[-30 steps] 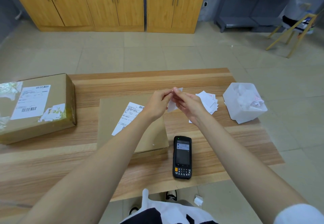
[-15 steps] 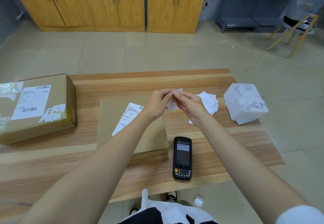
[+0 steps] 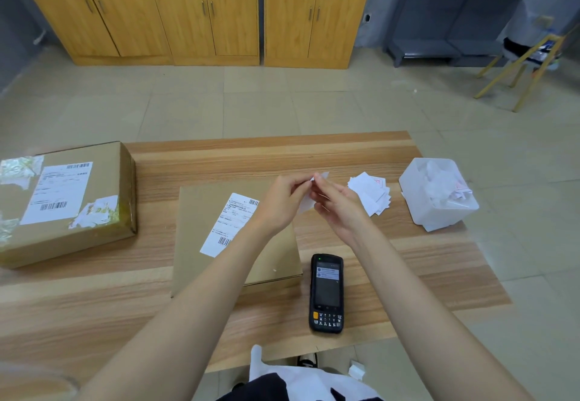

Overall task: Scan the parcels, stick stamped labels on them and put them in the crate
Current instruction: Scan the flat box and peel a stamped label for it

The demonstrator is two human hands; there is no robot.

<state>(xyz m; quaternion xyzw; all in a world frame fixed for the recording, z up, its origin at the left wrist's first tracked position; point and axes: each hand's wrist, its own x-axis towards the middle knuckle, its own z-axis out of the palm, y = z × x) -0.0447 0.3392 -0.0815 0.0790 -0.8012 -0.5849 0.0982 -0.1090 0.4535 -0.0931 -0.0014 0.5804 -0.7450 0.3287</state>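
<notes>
My left hand (image 3: 282,203) and my right hand (image 3: 337,206) meet above the table's middle, both pinching a small white label (image 3: 306,204) by its upper edge. Under them lies a flat brown parcel (image 3: 201,240) with a white shipping label (image 3: 230,223). A larger brown box parcel (image 3: 67,203) with its own label sits at the left. A black handheld scanner (image 3: 326,292) lies screen up, right of the flat parcel. A loose pile of white labels (image 3: 372,193), some stamped red, lies right of my hands.
A white plastic tub (image 3: 437,195) full of crumpled paper stands at the table's right edge. Wooden cabinets (image 3: 201,14) line the far wall across a tiled floor. A yellow wooden frame (image 3: 527,68) stands at the far right. The table (image 3: 408,275) ends just past the tub.
My hands stay together on the label and the fingers shift slightly along its top edge. The camera view has tilted up a little. Parcels and scanner have not moved.
</notes>
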